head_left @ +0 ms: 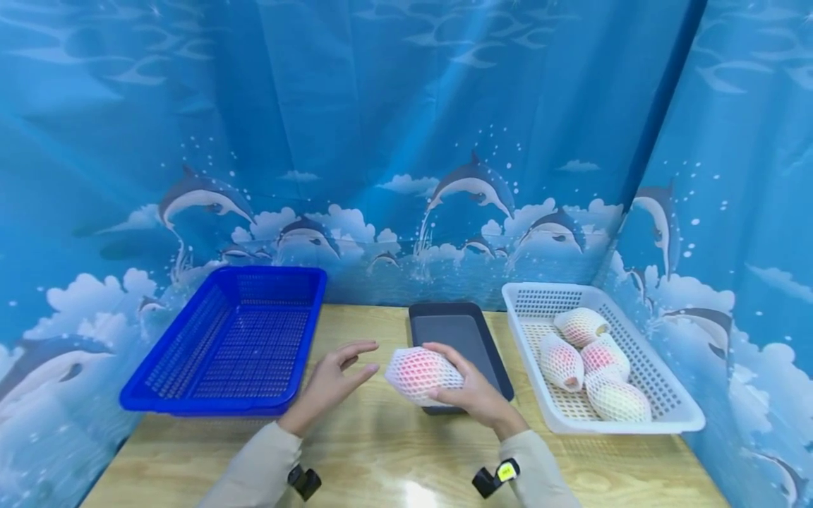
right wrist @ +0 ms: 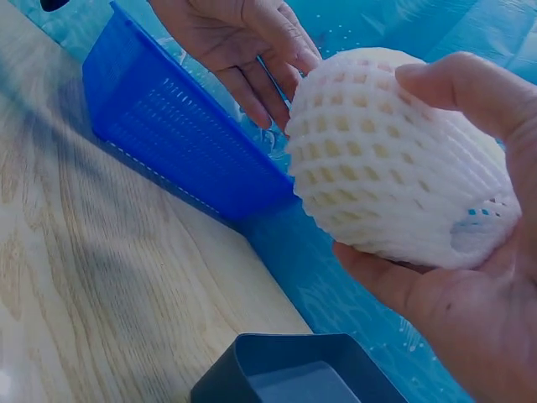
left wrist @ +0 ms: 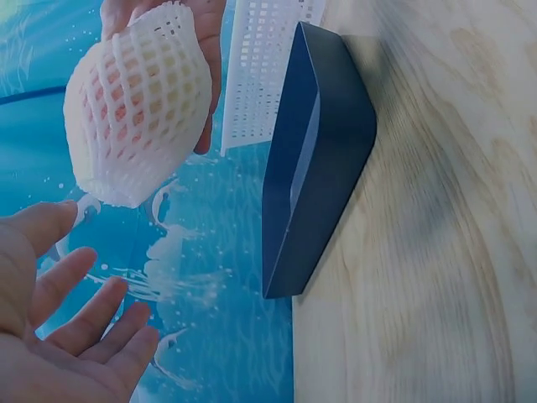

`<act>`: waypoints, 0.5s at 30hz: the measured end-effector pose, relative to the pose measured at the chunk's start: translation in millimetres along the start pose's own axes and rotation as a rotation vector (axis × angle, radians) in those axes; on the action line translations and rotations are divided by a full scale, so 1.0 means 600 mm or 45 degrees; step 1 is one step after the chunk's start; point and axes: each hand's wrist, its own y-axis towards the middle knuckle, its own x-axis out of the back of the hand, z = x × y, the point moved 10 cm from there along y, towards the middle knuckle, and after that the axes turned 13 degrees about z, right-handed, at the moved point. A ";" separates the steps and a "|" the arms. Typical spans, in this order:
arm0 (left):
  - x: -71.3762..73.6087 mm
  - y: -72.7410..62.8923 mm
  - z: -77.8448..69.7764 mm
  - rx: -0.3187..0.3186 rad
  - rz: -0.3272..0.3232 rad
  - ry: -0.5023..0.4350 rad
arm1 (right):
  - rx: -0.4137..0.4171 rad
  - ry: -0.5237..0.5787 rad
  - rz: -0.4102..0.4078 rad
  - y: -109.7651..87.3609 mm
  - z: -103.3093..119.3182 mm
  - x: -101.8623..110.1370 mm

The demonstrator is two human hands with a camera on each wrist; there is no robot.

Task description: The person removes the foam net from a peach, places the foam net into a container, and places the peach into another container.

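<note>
My right hand (head_left: 473,389) holds a reddish round fruit in a white foam net (head_left: 422,376), thumb and fingers curled about one end of it. The fruit hangs above the table, over the near left edge of a dark grey tray (head_left: 502,367). To its left is my left hand (head_left: 335,381), fingers spread and holding nothing. In the left wrist view the left hand (left wrist: 71,323) lies apart from the netted fruit (left wrist: 138,105), palm facing up. The foam net hides the fruit's exact kind.
A blue plastic basket (head_left: 303,346) stands at the left with nothing visible inside. On the right, a white basket (head_left: 530,367) contains several netted fruits (head_left: 619,398). The wooden table (head_left: 375,451) ends at a blue dolphin-print curtain (head_left: 381,141) behind everything.
</note>
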 end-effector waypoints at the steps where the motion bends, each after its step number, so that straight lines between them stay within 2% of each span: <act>1: -0.002 0.002 -0.002 -0.009 0.001 -0.007 | 0.009 0.001 0.010 -0.001 0.002 0.000; 7: -0.013 0.013 -0.011 -0.010 0.020 0.004 | 0.045 -0.021 0.024 -0.008 0.012 0.002; 15: -0.034 0.020 -0.031 -0.086 0.103 -0.023 | 0.069 -0.002 0.045 -0.017 0.011 0.006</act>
